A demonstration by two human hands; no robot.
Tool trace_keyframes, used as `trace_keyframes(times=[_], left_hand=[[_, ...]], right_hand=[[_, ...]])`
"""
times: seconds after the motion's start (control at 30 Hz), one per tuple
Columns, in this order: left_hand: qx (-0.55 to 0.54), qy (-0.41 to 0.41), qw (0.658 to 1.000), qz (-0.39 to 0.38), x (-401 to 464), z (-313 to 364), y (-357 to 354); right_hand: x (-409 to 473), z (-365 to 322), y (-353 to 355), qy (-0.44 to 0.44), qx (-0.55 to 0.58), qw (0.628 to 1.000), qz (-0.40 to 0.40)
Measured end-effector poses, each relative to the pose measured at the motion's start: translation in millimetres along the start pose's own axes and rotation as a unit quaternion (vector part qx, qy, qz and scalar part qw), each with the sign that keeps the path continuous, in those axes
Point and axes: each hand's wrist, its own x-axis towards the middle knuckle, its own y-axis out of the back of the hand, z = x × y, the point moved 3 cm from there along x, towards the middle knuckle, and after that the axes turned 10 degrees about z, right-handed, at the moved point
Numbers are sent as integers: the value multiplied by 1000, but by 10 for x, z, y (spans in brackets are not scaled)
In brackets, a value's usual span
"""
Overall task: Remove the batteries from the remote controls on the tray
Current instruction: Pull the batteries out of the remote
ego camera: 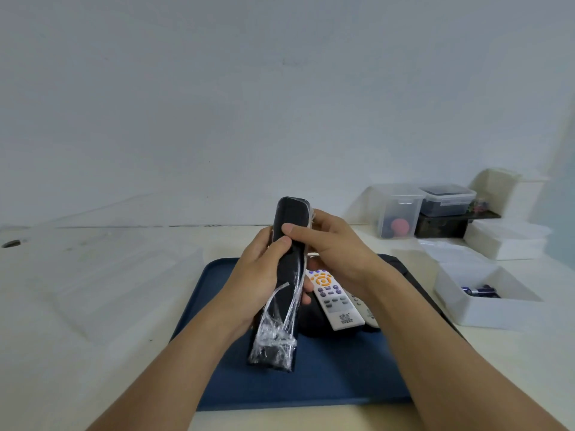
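The pale counter (93, 306) carries a blue tray (326, 374), the landmark here. Lifted above the tray's far half is a long black remote (287, 269), back side toward the camera, still sheathed in crinkled clear plastic wrap (275, 340) that bunches at its near end. The left hand (258, 275) wraps round its middle with the thumb pressed on the back; the right hand (329, 247) grips the far end, thumb laid across the back where a battery cover would likely sit. On the tray, just right of the held remote, lies a white remote (334, 300) with orange and purple buttons, and a second pale one peeks out beside it. Right of the tray, on the counter, an open white box (485, 301) holds a few batteries (479, 290).

The remote looks light and stiff, though the film probably makes it slippery (a thumb may skid rather than push the cover), so grasping the bare-looking long edges seems wiser. Whether a cover seam exists under the wrap cannot be made out; something dark beneath the white remote is mostly hidden.
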Motion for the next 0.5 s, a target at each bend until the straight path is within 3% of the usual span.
trace_keyframes(times=[0.3,0.4,0.5], left_hand=[[40,-40,998,27,37,138,92],[105,-122,986,52,64,299,243],[154,-196,965,80,96,413,411]], right_hand=[[14,28,-48,-3,57,995,81],[-32,-11,-119,12,23,998,51],[-107,-121,-237,78,91,992,40]])
